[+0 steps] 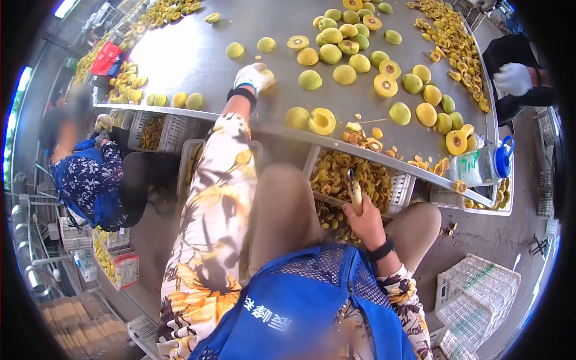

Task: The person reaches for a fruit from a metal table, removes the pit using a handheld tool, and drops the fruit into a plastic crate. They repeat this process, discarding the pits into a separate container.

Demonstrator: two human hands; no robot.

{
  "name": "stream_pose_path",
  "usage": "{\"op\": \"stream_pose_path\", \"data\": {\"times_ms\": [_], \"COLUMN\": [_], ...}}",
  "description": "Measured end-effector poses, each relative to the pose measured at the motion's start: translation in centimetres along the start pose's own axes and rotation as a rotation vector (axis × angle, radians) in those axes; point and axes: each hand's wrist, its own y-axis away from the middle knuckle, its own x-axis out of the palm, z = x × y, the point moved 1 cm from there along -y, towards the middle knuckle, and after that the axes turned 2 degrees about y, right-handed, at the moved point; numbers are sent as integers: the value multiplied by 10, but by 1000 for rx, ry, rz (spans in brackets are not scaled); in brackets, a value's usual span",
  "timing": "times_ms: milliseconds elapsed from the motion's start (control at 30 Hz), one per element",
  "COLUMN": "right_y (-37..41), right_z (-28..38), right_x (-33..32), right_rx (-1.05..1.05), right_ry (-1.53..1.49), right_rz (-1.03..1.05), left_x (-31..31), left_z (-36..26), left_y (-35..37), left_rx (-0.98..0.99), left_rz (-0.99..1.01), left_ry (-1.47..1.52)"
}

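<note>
My left hand [253, 78], in a white glove, reaches over the metal table and has its fingers closed round a yellow peach [268, 78]. Bare and low by my right knee, my right hand [366, 224] grips a pitting tool [356, 195] with a pale handle and a looped metal tip. Close to the table's near edge lie a hollowed peach half [322, 121] and a rounded peach [297, 118]. Several cut peaches showing brown stones, such as one peach half [386, 86], are spread further right. Below the tool, a crate [401, 191] holds stones and scraps.
A clear plastic jar [480, 164] with a blue lid stands at the table's right corner. Stacked white crates [477, 294] are on the floor at right. One co-worker [90, 174] sits at left; another's gloved hand [513, 79] is across the table's right side.
</note>
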Motion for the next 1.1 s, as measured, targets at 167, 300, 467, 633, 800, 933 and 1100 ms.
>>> {"op": "stream_pose_path", "data": {"times_ms": [167, 300, 467, 633, 800, 933, 1100], "right_y": [-18, -30, -27, -12, -2, 3, 8], "right_z": [37, 67, 70, 67, 69, 67, 60], "right_x": [-6, -7, -1, -1, 0, 0, -3], "right_rx": [-332, -369, -415, -399, -347, -319, -349], "right_ry": [25, 0, 92, 63, 40, 59, 150], "right_rz": [-227, -169, -228, -234, -282, -264, -158], "left_x": [-33, -30, 3, 23, 41, 37, 37], "left_z": [-67, -107, -140, -146, -149, -157, -134], "left_y": [105, 183, 235, 249, 254, 263, 251], "left_rx": [-139, -251, -114, -193, -144, -126, 147], "left_rz": [425, 591, 271, 239, 117, 124, 275], "left_ry": [1436, 1514, 1436, 1564, 1574, 1578, 1172]}}
